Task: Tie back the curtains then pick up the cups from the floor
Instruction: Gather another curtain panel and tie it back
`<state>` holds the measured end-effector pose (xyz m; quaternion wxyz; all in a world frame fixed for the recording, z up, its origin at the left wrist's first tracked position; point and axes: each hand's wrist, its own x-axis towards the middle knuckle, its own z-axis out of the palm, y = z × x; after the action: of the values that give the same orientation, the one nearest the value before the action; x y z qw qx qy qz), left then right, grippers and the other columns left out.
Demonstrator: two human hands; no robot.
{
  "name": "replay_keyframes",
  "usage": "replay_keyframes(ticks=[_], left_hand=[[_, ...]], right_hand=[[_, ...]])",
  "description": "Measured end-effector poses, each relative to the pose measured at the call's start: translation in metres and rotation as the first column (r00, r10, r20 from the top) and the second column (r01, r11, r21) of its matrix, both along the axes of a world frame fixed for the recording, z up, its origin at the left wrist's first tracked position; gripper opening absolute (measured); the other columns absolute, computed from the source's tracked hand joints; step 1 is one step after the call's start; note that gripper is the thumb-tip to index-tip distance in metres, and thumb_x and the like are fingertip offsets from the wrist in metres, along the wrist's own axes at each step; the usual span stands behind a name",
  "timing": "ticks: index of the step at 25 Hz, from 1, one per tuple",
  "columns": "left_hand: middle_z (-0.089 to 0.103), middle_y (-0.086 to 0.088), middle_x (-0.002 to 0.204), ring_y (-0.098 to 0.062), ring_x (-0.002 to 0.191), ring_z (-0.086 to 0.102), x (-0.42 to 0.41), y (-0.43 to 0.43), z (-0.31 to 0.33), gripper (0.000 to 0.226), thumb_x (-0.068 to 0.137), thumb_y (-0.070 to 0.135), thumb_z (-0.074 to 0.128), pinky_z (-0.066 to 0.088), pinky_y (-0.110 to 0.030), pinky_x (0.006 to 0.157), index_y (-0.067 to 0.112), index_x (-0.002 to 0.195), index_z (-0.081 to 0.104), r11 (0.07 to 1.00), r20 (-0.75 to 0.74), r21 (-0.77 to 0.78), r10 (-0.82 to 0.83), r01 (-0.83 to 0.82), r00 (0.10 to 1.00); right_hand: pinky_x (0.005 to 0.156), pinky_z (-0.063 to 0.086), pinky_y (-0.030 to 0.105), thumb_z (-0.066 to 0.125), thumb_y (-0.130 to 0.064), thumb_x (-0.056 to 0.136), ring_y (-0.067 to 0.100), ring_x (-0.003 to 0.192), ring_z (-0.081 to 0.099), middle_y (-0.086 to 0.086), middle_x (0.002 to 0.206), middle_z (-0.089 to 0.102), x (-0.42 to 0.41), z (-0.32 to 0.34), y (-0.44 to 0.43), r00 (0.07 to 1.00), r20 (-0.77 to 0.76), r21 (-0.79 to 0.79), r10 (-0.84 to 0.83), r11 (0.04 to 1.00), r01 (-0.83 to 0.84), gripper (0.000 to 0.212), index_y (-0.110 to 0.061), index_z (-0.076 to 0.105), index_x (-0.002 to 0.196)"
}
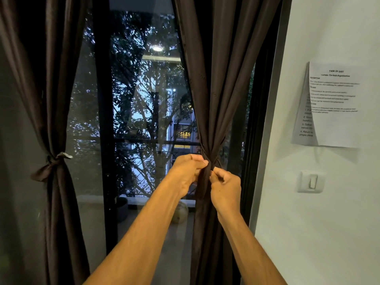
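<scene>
Both hands pinch the tie-back at the gathered waist of the right-hand curtain.

The right curtain (216, 89) hangs right of centre with its long axis vertical, cinched narrow at mid-height. A dark tie-back strip (203, 182) drops straight down from that waist, between the hands. The left hand (188, 171), fingers curled, pinches the fabric at the knot from the left. The right hand (225, 186) pinches just below it from the right. At the frame's left, the left curtain (55, 202) is already bound by a knotted tie (51, 163).

Both arms extend forward; left hand (188, 171) and right hand (226, 186) sit close together, fingers curled, pinching the curtain tie (203, 185).
</scene>
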<state>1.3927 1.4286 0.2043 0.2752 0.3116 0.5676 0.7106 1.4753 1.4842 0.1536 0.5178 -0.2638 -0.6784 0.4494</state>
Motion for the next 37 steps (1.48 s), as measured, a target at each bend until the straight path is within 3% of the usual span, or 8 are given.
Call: replay_keyframes(ticks=[7,12,18,22,26,28,30,37], left_hand=[[0.059,-0.004,0.062,-0.014,0.054,0.057,0.001,0.003,-0.005,0.018,0.083,0.015,0.072,0.054,-0.027,0.054,0.007,0.076,0.058,0.992,-0.314,-0.002,0.122,-0.129,0.942],[0.065,-0.011,0.070,-0.022,0.063,0.064,0.001,0.003,-0.001,0.028,0.091,0.028,0.063,0.059,-0.040,0.071,0.002,0.084,0.060,0.984,-0.412,-0.169,-0.019,-0.055,0.911],[0.063,-0.018,0.071,-0.025,0.057,0.060,-0.005,-0.003,-0.006,0.026,0.091,0.021,0.063,0.049,-0.031,0.048,0.010,0.070,0.051,0.994,-0.410,-0.096,-0.087,0.052,0.908],[0.059,-0.008,0.055,-0.014,0.044,0.053,-0.006,-0.007,-0.006,0.031,0.087,0.020,0.068,0.044,-0.024,0.045,0.013,0.062,0.052,0.996,-0.421,-0.075,-0.071,0.043,0.904],[0.057,-0.002,0.049,-0.010,0.041,0.051,0.001,-0.002,-0.005,0.031,0.084,0.020,0.072,0.040,-0.022,0.042,0.014,0.058,0.055,0.997,-0.445,-0.067,-0.062,0.036,0.893],[0.058,-0.003,0.050,-0.010,0.041,0.050,0.001,-0.003,-0.003,0.029,0.082,0.021,0.074,0.039,-0.021,0.041,0.013,0.059,0.058,0.997,-0.451,-0.076,-0.039,0.005,0.891],[0.059,-0.003,0.051,-0.011,0.041,0.050,-0.002,-0.005,0.000,0.027,0.080,0.022,0.076,0.039,-0.021,0.040,0.011,0.061,0.060,0.995,-0.457,-0.096,-0.018,-0.029,0.889],[0.051,0.002,0.047,-0.009,0.042,0.045,-0.006,-0.009,0.013,0.026,0.087,0.022,0.068,0.035,-0.021,0.042,0.013,0.065,0.058,0.959,-0.363,-0.273,-0.176,0.076,0.915]], right_hand=[[0.070,0.061,0.033,0.066,-0.006,0.089,0.012,0.073,0.073,-0.006,0.073,0.075,0.005,0.008,-0.004,0.993,-0.114,-0.094,0.033,0.995,-0.044,0.030,-0.034,0.073,0.082],[0.070,0.060,0.031,0.065,-0.007,0.090,0.014,0.077,0.073,-0.002,0.081,0.075,0.006,0.006,-0.009,0.981,-0.191,-0.156,0.041,0.985,-0.071,0.033,-0.036,0.071,0.075],[0.060,0.059,0.027,0.060,0.001,0.088,0.019,0.066,0.069,0.003,0.069,0.073,0.020,0.016,-0.008,0.991,-0.069,-0.124,0.119,0.984,-0.126,0.031,-0.023,0.074,0.074],[0.072,0.059,0.035,0.056,-0.009,0.092,0.025,0.074,0.069,0.018,0.088,0.075,0.049,0.038,0.009,0.878,0.118,-0.217,0.464,0.875,-0.433,0.021,-0.004,0.077,0.092],[0.066,0.060,0.038,0.052,-0.019,0.092,0.033,0.071,0.069,0.024,0.087,0.073,0.056,0.048,0.012,0.913,0.070,-0.356,0.402,0.865,-0.354,0.030,0.004,0.071,0.090],[0.072,0.060,0.044,0.062,-0.024,0.089,0.036,0.071,0.070,0.024,0.086,0.073,0.050,0.044,0.011,0.953,0.150,-0.270,0.263,0.938,-0.216,0.027,0.000,0.072,0.083],[0.079,0.059,0.048,0.072,-0.023,0.083,0.031,0.076,0.071,0.016,0.083,0.074,0.047,0.041,0.012,0.950,0.299,0.002,0.092,0.995,-0.097,0.016,-0.011,0.075,0.092],[0.064,0.054,0.041,0.065,-0.012,0.089,0.017,0.064,0.060,-0.002,0.067,0.059,0.028,0.018,0.000,0.947,0.305,0.468,-0.100,0.882,-0.058,0.042,-0.029,0.044,0.123]])
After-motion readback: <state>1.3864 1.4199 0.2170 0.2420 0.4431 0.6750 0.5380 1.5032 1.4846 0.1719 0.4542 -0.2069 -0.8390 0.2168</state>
